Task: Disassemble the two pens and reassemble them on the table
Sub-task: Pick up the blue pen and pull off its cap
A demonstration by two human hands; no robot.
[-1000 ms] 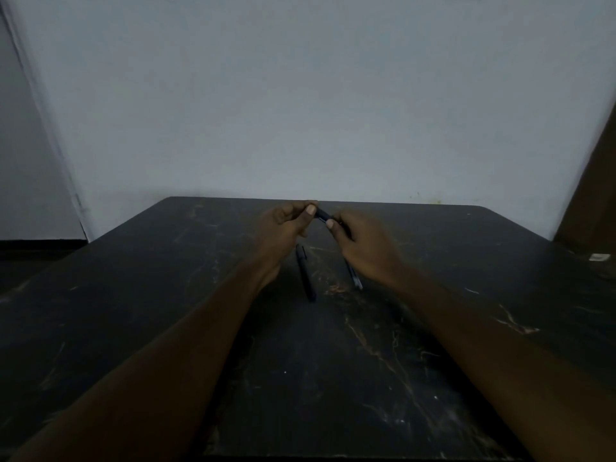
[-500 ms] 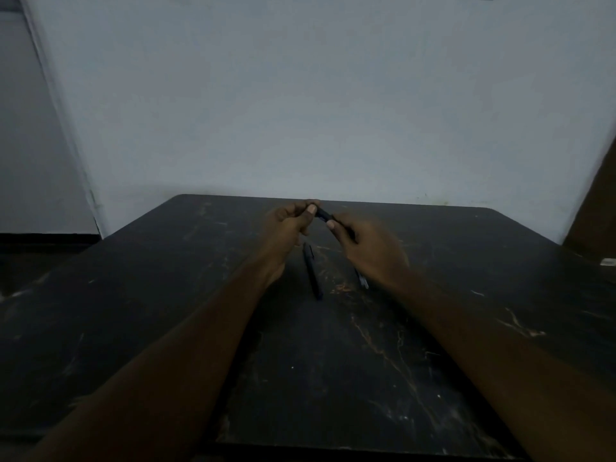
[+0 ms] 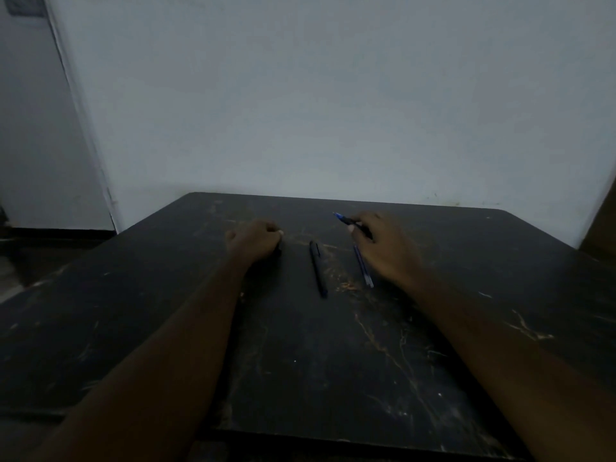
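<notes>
A black pen (image 3: 318,268) lies on the dark table (image 3: 333,378) between my hands, pointing away from me. My right hand (image 3: 386,251) grips a second pen (image 3: 346,221) whose blue tip sticks out to the upper left. A bluish clear barrel end (image 3: 366,278) shows below that hand; whether it is joined to the tip part is hidden by my fingers. My left hand (image 3: 255,243) rests on the table as a closed fist, left of the black pen. A small dark pen cap (image 3: 279,249) peeks out at its fingertips.
The table's far edge meets a pale wall (image 3: 333,111). A doorway or wall corner (image 3: 83,128) stands at the left. A brown surface (image 3: 603,228) shows at the far right edge. The tabletop is scratched.
My hands, joined on one pen above the table, have pulled apart. The left went left and down to the table with the cap. The right went right, and the blue tip is bare.
</notes>
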